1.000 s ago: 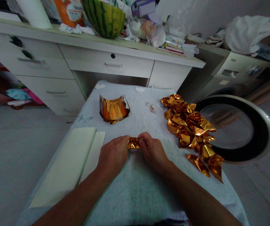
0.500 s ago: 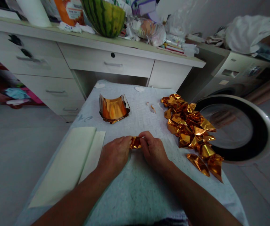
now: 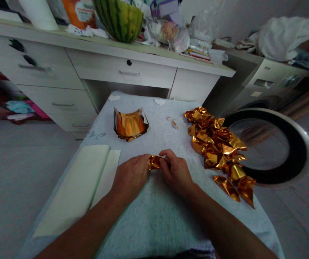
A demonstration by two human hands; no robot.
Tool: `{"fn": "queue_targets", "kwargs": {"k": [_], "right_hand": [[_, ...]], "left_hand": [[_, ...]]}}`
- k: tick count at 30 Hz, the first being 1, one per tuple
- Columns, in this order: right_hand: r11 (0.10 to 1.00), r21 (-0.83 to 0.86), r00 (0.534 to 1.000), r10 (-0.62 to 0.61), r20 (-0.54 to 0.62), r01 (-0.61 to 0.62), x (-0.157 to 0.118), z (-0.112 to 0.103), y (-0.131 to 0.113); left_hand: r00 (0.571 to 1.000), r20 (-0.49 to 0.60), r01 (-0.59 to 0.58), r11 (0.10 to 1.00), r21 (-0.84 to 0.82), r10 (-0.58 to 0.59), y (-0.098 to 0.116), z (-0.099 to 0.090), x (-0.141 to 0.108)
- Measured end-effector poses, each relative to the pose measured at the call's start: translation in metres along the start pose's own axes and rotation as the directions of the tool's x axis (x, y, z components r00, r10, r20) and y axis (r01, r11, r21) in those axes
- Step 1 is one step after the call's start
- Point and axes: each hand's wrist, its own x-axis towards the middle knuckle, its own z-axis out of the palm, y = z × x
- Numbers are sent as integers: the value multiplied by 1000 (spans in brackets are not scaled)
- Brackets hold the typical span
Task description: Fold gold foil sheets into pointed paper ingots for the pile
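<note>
Between my hands, over the middle of the cloth-covered table [image 3: 154, 216], is a small folded piece of shiny gold foil paper [image 3: 154, 162]. My left hand [image 3: 133, 175] grips its left end, with the fingertips mostly hidden behind the knuckles. At the right end, my right hand [image 3: 176, 172] pinches it between thumb and fingers. A curved stack of gold foil sheets [image 3: 130, 124] stands beyond my left hand. To the right lies a heap of folded gold foil pieces [image 3: 216, 140], with two single ones at its near end.
Pale yellow paper sheets [image 3: 73, 187] lie at the table's left side. Small scraps [image 3: 174, 123] rest near the far middle. Behind stands a white desk [image 3: 122, 73] bearing a cut watermelon [image 3: 119, 21] and clutter. At right, a washing machine's round door [image 3: 302, 151] hangs open beside the table.
Both hands stay almost in place, still holding the foil piece. The foil between them has tilted slightly and its right end looks more twisted or tucked under the right fingers.
</note>
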Motion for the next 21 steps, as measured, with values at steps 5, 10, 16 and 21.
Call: {"fn": "queue_targets", "kwargs": {"k": [5,10,16,21], "right_hand": [[999,-18,1000,29,-10,-29,1,0,1],[1000,-21,1000,9,-9,-9,1,-2,1],[999,-14,999,-33,-1,33,-1,3,-3],[997,30,997,-77,20,77,-3,6,-6]], "left_hand": [[1000,-25,0,996,-94,-3,0,0,-2],[998,-38,52,984,-168,-59,2,-2,-2],[997,-70,29,980,-196,-43,-1,2,1],[995,-77,45,989,-143,-56,-4,5,3]]}}
